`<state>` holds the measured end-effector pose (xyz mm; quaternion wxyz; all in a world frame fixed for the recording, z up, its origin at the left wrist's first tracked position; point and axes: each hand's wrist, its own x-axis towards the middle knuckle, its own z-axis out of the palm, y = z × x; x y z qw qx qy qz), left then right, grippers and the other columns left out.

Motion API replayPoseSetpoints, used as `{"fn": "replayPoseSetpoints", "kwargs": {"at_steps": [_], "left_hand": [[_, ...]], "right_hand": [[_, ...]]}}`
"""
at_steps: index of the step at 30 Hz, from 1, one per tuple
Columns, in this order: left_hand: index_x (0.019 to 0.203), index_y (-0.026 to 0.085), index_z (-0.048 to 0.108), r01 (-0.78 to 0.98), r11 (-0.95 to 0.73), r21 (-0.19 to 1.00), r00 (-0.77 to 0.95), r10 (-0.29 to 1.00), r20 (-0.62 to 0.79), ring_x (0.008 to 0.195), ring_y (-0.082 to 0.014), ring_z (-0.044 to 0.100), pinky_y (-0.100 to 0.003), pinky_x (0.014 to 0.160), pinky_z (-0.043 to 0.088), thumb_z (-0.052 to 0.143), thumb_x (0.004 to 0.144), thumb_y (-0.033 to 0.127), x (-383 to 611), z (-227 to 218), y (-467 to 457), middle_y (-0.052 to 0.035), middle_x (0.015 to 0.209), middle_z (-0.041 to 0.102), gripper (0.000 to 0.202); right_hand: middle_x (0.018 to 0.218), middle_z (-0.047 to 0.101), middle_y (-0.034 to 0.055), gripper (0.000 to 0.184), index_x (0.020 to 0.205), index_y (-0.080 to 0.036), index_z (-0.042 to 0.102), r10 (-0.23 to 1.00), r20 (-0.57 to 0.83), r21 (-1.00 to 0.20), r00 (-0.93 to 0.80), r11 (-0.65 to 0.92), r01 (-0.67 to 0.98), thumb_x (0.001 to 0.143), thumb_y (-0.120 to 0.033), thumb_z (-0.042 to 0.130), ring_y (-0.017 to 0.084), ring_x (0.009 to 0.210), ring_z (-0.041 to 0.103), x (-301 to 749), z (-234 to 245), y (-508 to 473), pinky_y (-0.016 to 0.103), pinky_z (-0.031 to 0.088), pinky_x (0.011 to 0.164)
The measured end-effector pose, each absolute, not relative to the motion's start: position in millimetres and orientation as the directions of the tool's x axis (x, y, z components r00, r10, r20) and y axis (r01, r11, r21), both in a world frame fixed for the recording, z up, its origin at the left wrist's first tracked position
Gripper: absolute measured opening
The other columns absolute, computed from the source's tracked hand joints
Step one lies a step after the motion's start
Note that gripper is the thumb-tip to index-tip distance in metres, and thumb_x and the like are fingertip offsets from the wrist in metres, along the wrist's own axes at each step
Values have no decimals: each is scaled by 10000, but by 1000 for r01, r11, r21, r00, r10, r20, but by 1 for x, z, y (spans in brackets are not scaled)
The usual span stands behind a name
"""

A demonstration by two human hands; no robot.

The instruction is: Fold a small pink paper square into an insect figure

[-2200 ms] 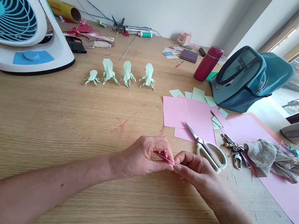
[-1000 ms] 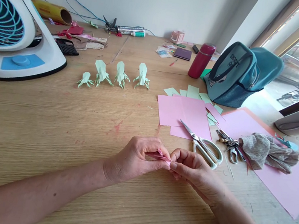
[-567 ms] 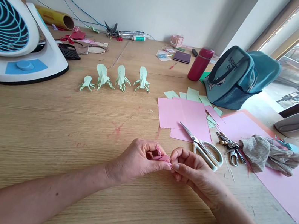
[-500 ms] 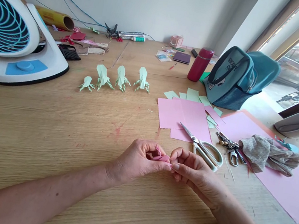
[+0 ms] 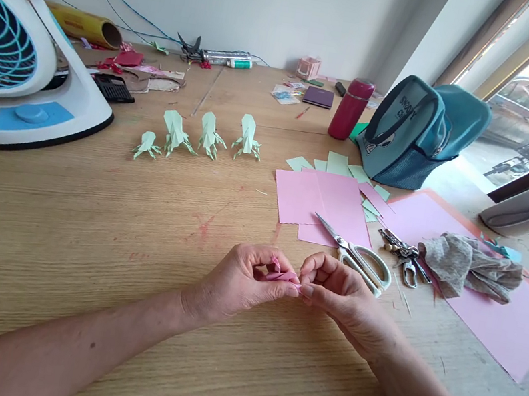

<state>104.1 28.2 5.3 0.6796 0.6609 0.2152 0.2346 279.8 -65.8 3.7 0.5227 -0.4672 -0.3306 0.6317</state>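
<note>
A small folded pink paper piece [image 5: 281,274] is pinched between both my hands just above the wooden table [image 5: 88,222]. My left hand [image 5: 243,282] curls its fingers around the piece's left end. My right hand [image 5: 343,299] pinches the right end with thumb and forefinger. Most of the paper is hidden by my fingers. White-handled scissors [image 5: 360,258] lie just beyond my right hand, partly on pink paper sheets [image 5: 320,197].
Several green origami figures [image 5: 203,137] stand in a row further back. A white and blue fan [image 5: 23,63] sits at the left. A teal bag [image 5: 411,135], red bottle [image 5: 346,110], keys [image 5: 400,251], grey cloth [image 5: 469,263] and a large pink sheet [image 5: 502,319] are at the right.
Both hands stay pinched on the pink paper, the fingers shifting slightly along it. The view has drifted a little to the right.
</note>
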Motion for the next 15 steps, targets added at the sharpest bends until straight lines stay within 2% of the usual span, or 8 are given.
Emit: {"fn": "replayPoseSetpoints", "kwargs": {"at_steps": [6,15], "left_hand": [[729,125,689,-42,-15,999,784,619,42,629,-79,525,-188,589,416,780,759,216,104,6,26,0,690,628,132],[728,123,724,-23,-194,981,753,642,145,650,-107,563,-218,597,445,786,773,210,101,10,23,-25,718,644,115]], "right_hand": [[775,654,-20,240,900,-193,677,972,-234,-903,-28,-228,-364,760,-286,849,73,679,603,280,4,-65,177,488,662],[739,685,-26,220,917,-197,701,979,-195,-911,-50,-200,-359,771,-273,846,59,683,605,284,2,-65,154,467,678]]}}
